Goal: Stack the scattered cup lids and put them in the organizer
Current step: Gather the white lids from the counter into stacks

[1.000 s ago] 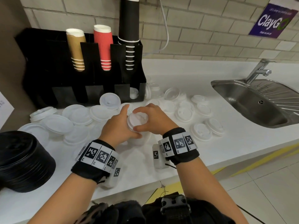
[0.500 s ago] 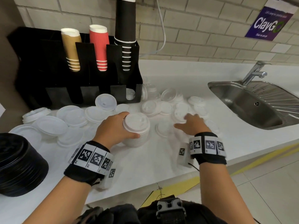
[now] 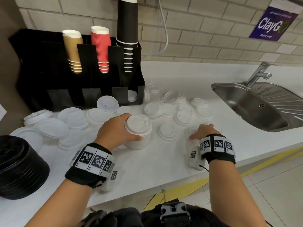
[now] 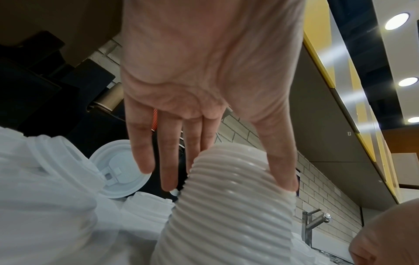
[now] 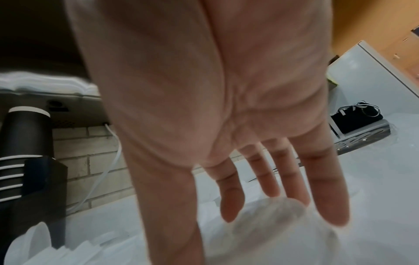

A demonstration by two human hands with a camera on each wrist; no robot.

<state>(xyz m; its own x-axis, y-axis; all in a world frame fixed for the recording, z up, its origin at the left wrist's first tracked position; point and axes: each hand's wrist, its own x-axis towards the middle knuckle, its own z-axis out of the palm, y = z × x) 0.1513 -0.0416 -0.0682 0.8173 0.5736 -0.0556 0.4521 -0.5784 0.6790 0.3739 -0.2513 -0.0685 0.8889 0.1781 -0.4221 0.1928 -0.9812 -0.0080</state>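
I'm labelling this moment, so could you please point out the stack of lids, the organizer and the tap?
stack of lids (image 3: 138, 124), head view, top lid.
organizer (image 3: 49, 66), head view, black front wall.
tap (image 3: 259, 74), head view, spout.

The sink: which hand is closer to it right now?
Right. The right hand reaches over loose lids on the counter, on the side of the sink. The left hand holds the lid stack farther left.

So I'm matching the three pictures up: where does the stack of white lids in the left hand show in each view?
Head: stack of white lids at centre, left hand round it.
Left wrist: ribbed column at lower centre, between thumb and fingers.
Right wrist: not in it.
Shared landmark: black cup stack; the left wrist misses it.
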